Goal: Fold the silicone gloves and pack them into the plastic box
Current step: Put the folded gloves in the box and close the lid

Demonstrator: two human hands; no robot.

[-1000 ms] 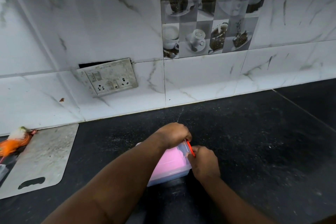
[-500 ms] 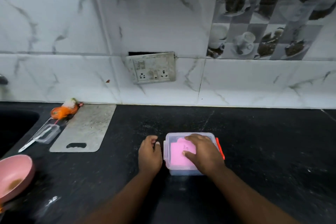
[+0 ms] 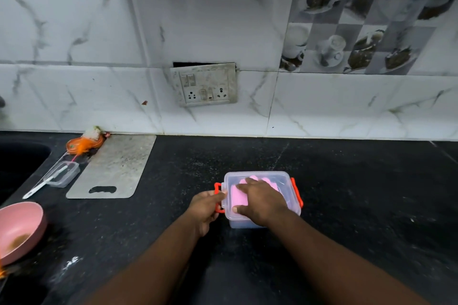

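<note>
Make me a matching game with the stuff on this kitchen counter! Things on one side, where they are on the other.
Things:
1. plastic box
2. pink bowl
3. cutting board
4. silicone gloves

Places:
A. flat on the counter, left of the box
B. inside the box
C. under the right hand
D. far left edge, near the sink

Pairs: 1-C, 2-D, 3-A, 4-B

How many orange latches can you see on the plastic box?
2: one latch on the box's left end by the left hand, one latch on its right end.
</note>
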